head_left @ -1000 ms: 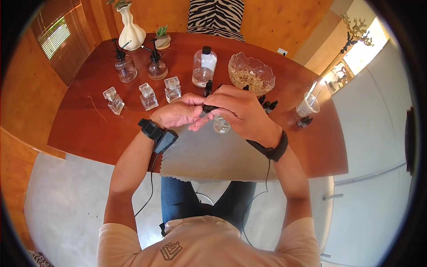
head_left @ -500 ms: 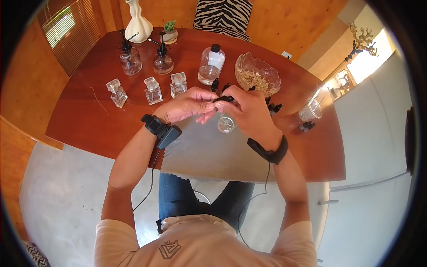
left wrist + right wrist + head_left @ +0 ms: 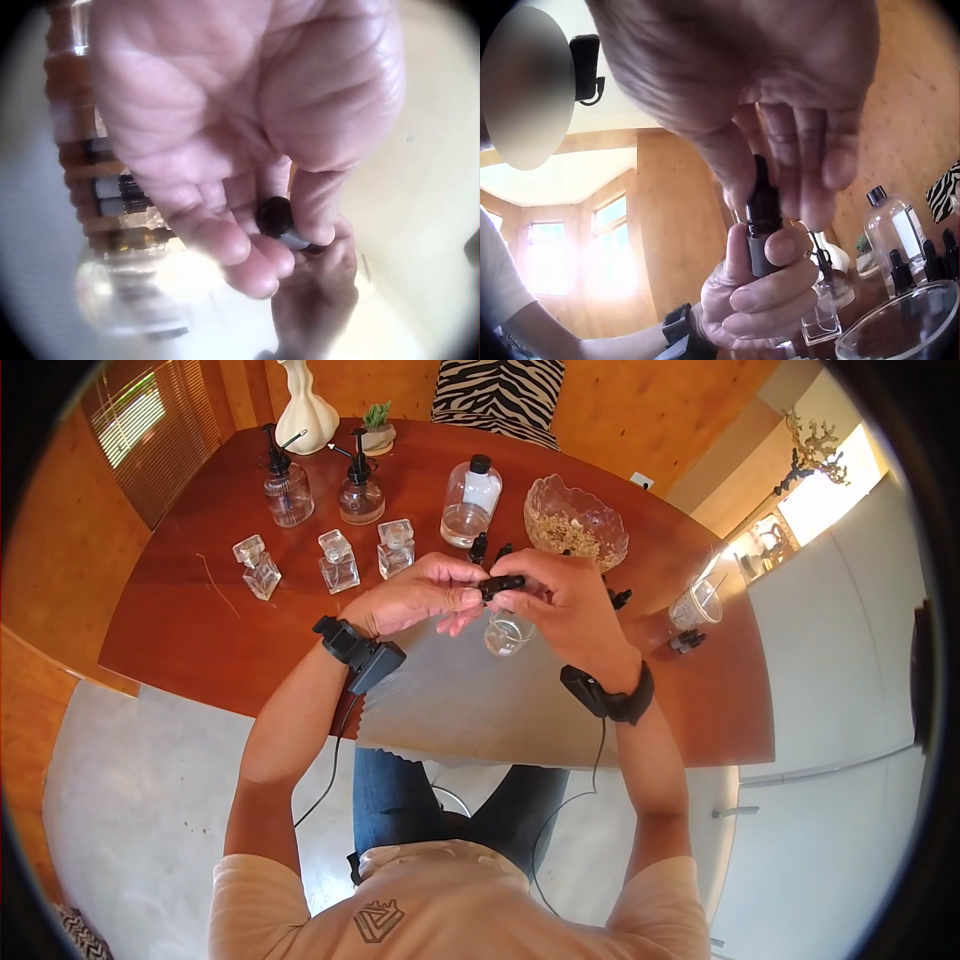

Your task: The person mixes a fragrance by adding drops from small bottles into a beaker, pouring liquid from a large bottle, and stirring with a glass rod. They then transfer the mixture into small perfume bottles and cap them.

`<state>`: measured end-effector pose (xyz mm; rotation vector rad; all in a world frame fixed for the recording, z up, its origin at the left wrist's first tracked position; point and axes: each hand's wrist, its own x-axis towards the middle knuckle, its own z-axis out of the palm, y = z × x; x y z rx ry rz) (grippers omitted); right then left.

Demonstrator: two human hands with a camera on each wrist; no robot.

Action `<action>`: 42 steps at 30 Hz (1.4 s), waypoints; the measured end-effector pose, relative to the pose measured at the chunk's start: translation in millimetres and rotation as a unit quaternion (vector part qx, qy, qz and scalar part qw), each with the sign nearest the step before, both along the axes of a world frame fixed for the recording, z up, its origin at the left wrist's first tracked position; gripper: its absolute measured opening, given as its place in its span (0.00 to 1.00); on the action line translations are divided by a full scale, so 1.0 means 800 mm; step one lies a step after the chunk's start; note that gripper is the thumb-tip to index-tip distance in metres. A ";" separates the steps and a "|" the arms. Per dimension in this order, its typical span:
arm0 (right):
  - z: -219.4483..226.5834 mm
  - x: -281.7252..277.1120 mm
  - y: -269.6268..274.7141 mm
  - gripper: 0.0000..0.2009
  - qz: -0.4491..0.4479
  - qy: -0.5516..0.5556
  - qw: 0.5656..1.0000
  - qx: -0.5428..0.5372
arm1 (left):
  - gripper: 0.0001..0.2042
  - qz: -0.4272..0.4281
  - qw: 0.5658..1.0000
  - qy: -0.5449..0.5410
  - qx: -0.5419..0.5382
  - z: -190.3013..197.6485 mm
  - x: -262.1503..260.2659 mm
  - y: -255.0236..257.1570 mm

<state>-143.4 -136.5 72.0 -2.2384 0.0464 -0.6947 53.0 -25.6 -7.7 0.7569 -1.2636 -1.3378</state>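
A small dropper bottle (image 3: 501, 586) with a black cap and rubber bulb is held over the table between both hands. Its grey lower body is gripped by the thumb and fingers of my left hand (image 3: 428, 596), as the right wrist view shows. My right hand (image 3: 578, 610) pinches the black cap (image 3: 764, 204), thumb on one side of it and fingers on the other. Just below the hands stands a small clear glass beaker (image 3: 509, 635). More dark dropper bottles (image 3: 479, 548) stand beyond the hands, partly hidden by them.
Three square glass bottles (image 3: 339, 572) line up at left, with two pump spray bottles (image 3: 362, 502) behind. A large clear bottle (image 3: 466, 525) and a glass bowl (image 3: 612, 546) stand farther back. At right is a plastic cup (image 3: 692, 606). A grey mat (image 3: 450, 710) covers the near edge.
The right hand has shifted its grip, so more of the dropper bottle's black cap shows, pointing right. The head view has shifted slightly. The left hand keeps its hold.
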 end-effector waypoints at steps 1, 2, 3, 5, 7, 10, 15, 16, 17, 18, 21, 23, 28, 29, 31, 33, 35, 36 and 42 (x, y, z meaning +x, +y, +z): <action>-0.004 0.000 0.000 0.07 -0.012 0.003 1.000 -0.006 | 0.15 0.002 1.000 -0.002 0.006 0.000 -0.001 0.000; -0.008 0.001 0.003 0.07 -0.025 0.006 1.000 -0.013 | 0.14 0.003 1.000 -0.005 0.011 0.000 -0.002 0.001; -0.012 0.003 0.004 0.07 -0.038 0.009 0.999 -0.020 | 0.14 0.003 1.000 -0.007 0.015 0.001 -0.002 0.001; -0.020 0.005 0.003 0.07 -0.068 0.035 0.997 0.013 | 0.14 0.024 0.999 -0.027 0.019 0.000 -0.004 0.000; -0.025 0.007 0.005 0.06 -0.081 0.030 0.996 0.031 | 0.15 0.042 0.998 -0.036 0.019 -0.001 -0.004 -0.002; -0.028 0.003 0.007 0.06 -0.059 -0.019 0.998 0.019 | 0.16 0.043 0.998 -0.027 0.022 -0.003 -0.002 -0.003; -0.020 -0.005 0.004 0.12 0.064 -0.088 0.992 -0.066 | 0.17 -0.009 0.996 0.069 0.057 0.003 -0.005 0.003; -0.016 -0.006 0.007 0.12 0.067 -0.093 0.991 -0.074 | 0.18 -0.017 0.994 0.084 0.061 0.004 -0.005 0.006; -0.013 -0.007 0.011 0.13 0.072 -0.098 0.989 -0.083 | 0.18 -0.025 0.993 0.099 0.065 0.004 -0.005 0.008; -0.011 -0.008 0.014 0.13 0.076 -0.103 0.988 -0.090 | 0.18 -0.033 0.991 0.113 0.070 0.003 -0.004 0.010; -0.012 -0.007 0.016 0.08 0.043 -0.046 0.994 -0.092 | 0.18 -0.063 0.993 0.088 0.046 -0.003 0.003 0.007; -0.016 -0.004 0.015 0.05 0.006 -0.010 0.999 -0.050 | 0.18 -0.036 0.997 0.053 0.039 -0.001 0.001 0.005; -0.034 0.005 0.021 0.07 -0.117 0.005 0.993 0.006 | 0.17 0.045 0.998 -0.008 0.039 -0.001 -0.005 0.003; -0.036 0.005 0.018 0.07 -0.115 -0.011 0.993 0.009 | 0.17 0.057 0.998 -0.021 0.031 0.000 -0.006 0.004; -0.042 0.002 0.010 0.07 -0.092 -0.048 0.995 0.010 | 0.16 0.071 0.997 -0.034 0.015 0.002 -0.012 0.001; -0.044 -0.004 0.007 0.08 -0.067 -0.060 0.996 0.019 | 0.17 0.088 0.995 -0.028 0.037 0.000 -0.015 0.002; -0.037 -0.016 0.010 0.07 -0.059 -0.042 0.996 0.046 | 0.21 0.072 0.996 -0.046 0.017 -0.006 -0.014 -0.001; -0.036 -0.029 0.003 0.07 -0.095 -0.066 0.993 0.007 | 0.23 0.072 0.996 -0.042 0.014 -0.007 -0.016 -0.002; -0.011 -0.135 -0.096 0.04 -0.352 -0.060 0.925 -0.127 | 0.26 0.154 0.987 -0.030 -0.009 0.000 -0.011 -0.009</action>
